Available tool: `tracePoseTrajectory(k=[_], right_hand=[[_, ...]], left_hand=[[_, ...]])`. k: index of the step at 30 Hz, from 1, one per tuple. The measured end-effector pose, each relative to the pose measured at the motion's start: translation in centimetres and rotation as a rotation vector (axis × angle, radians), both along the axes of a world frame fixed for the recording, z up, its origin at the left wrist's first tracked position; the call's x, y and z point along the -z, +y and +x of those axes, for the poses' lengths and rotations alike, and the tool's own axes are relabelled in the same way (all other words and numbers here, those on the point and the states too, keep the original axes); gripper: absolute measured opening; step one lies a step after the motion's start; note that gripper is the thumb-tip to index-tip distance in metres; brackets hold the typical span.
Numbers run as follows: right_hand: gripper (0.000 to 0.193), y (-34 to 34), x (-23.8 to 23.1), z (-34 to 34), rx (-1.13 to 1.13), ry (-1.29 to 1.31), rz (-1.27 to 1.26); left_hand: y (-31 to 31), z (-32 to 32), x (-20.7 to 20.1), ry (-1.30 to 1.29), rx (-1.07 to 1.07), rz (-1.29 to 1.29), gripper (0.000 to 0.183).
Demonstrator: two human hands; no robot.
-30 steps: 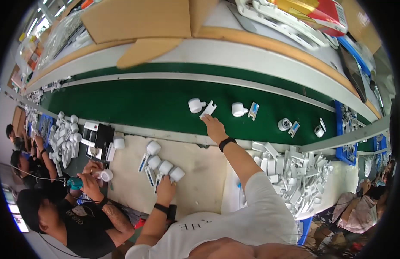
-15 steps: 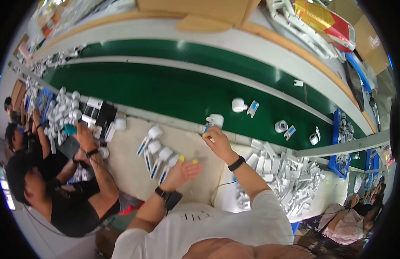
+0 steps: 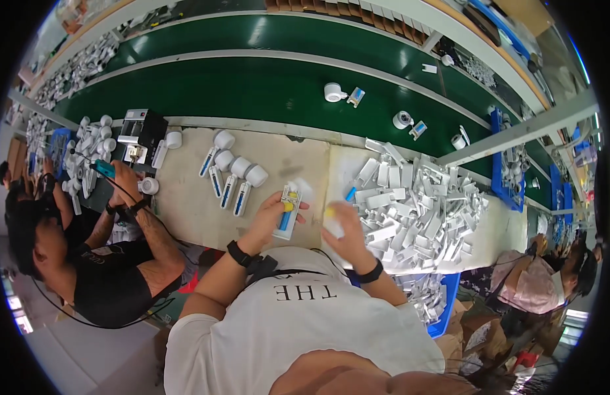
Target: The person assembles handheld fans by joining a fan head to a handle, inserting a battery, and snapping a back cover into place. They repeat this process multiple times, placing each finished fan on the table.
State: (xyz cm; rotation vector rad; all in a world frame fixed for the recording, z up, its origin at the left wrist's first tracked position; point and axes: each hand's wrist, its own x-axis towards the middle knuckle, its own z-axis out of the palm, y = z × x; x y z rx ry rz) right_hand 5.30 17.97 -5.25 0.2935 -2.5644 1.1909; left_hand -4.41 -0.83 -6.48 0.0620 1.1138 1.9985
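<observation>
My left hand (image 3: 270, 220) is closed around a white handheld device with a blue strip (image 3: 284, 218) along its open handle. The device's round white head (image 3: 298, 189) points away from me. Yellow covers sit on some of my fingertips. My right hand (image 3: 348, 236), blurred by motion, is to the right of the device, beside a heap of white plastic shells (image 3: 417, 210). A pale patch shows at its curled fingers, but I cannot tell whether that is a held part. Several similar devices with round heads (image 3: 234, 172) lie in a row left of my left hand.
Beyond the pale worktop (image 3: 186, 204) runs a green conveyor belt (image 3: 252, 92) carrying a few white parts. A black machine (image 3: 141, 135) stands at the left, near a co-worker (image 3: 94, 276) holding a teal tool (image 3: 105, 168). Blue bins (image 3: 506, 164) with parts stand at the right.
My right hand has drawn back from the belt's edge toward the shells. The device it was touching there is now in my left hand, which was open before. The view has shifted.
</observation>
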Motion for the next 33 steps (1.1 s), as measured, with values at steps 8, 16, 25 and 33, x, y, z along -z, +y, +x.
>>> tracePoseTrajectory(k=[8, 16, 25, 33], right_hand=[[0.083, 0.9, 1.5, -0.3, -0.568, -0.818, -1.508], [0.066, 2.2, -6.2, 0.0, -0.23, 0.042, -0.081], [0.057, 2.9, -5.3, -0.2, -0.188, 0.0, -0.262], [0.051, 2.5, -6.8, 0.6, -0.137, 0.086, 0.056]], left_hand=[[-0.8, 2.6, -8.2, -0.013, 0.432, 0.015, 0.033], [-1.1, 3.5, -7.3, 0.302, 0.298, -0.327, 0.022], [-0.5, 4.4, -7.7, 0.248, 0.238, -0.252, 0.012], [-0.3, 4.2, -7.0, 0.326, 0.197, -0.318, 0.009]])
